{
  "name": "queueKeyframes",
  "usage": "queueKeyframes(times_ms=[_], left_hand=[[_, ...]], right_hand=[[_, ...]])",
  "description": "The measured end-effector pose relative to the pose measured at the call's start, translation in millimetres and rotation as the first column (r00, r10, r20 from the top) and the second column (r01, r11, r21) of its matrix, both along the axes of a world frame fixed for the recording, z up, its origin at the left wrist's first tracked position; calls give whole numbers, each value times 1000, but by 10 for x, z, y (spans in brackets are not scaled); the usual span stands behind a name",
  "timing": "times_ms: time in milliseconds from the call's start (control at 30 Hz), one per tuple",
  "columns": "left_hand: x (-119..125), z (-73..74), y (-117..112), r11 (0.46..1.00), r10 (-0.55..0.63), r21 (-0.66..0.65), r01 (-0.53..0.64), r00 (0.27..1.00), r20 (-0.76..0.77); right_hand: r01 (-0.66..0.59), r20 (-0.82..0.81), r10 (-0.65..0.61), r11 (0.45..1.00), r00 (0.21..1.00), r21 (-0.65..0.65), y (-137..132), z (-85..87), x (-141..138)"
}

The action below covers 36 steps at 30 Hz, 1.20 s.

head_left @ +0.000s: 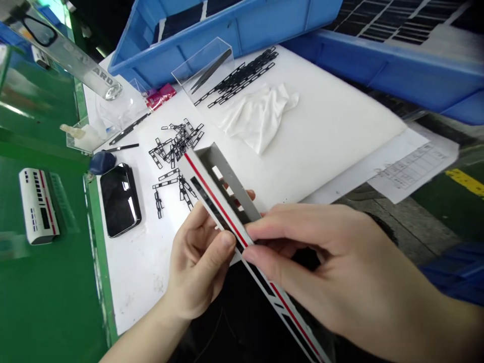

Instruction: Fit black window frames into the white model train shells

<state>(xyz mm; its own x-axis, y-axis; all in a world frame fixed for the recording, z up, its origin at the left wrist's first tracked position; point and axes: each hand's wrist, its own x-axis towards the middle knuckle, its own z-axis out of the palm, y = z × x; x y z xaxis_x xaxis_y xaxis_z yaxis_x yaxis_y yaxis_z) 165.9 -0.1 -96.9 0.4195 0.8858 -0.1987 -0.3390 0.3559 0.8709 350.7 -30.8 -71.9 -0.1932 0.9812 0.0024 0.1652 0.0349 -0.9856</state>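
- A white work board (313, 126) fills the middle of the view, with blue plastic bins (227, 35) beyond it and a green work mat (41, 302) to its left, apparently keeping parts off the bench.
- On that mat, just left of the board, lies a finished-looking model train carriage (38, 204).
- Printed sheets (414, 169) stick out from under the board's right side.
- At the board's far edge, tweezers (209, 70) lie in a clear acrylic box (196, 65), seemingly kept protected yet within reach.
- Beside that box, black window frames (242, 75) lie in a tidy bunch, apart from a looser pile (176, 143) mid-board, perhaps to keep them sorted.
- Above the board's near edge, a long carriage shell (223, 201) is held tilted, its grey interior showing.
- The left hand (196, 267) cradles it, fingers curled behind and thumb (227, 239) closed on its side.
- The right hand (321, 262) pinches it narrowly between its fingers (251, 232), steadying it.
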Motion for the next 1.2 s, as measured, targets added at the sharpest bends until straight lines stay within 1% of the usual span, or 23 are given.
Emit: queueKeyframes(times_ms=[100, 167, 233, 367, 433, 600, 667, 767, 900, 1000, 1100, 1200], left_hand=[[-33, -48, -38, 998, 3, 58, 0, 999, -45], [-63, -79, -75, 995, -6, 101, 16, 996, -94], [-90, -97, -102, 992, -25, 119, 39, 993, -118], [-104, -86, -98, 996, -57, 69, 64, 994, -96], [-87, -68, -82, 998, -59, 33, 62, 995, -80], [-10, -36, -59, 999, -47, -14, 46, 997, -58], [3, -36, -51, 1000, -26, -12, 26, 997, -73], [-16, -51, -30, 1000, -10, 14, 11, 994, -106], [-71, -78, -11, 999, -42, 0, 42, 997, -68], [-88, -82, -26, 998, -65, -12, 64, 996, -56], [-79, -71, -55, 1000, -9, 25, 11, 997, -79], [-70, -46, -60, 996, 71, 66, -64, 991, -116]], right_hand=[[22, -51, -25, 998, 998, -61, 36, 36, 26], [39, -83, -47, 994, 995, -98, 58, 47, 40], [30, -120, -46, 990, 992, -136, 70, 38, 48], [-20, -241, -26, 982, 970, -186, 63, -13, 41], [-8, -280, -50, 979, 959, -203, 50, -34, 23], [89, -231, -130, 980, 964, -180, 1, -65, -27], [85, -247, -129, 980, 960, -181, -8, -89, -35], [59, -314, -118, 980, 942, -191, 11, -120, -29], [65, -382, -152, 971, 912, -230, 74, -86, -4], [75, -376, -170, 964, 911, -256, 106, -51, 0], [71, -401, -174, 963, 900, -260, 113, -66, -18], [7, -479, -144, 961, 866, -276, 102, -105, -38]])
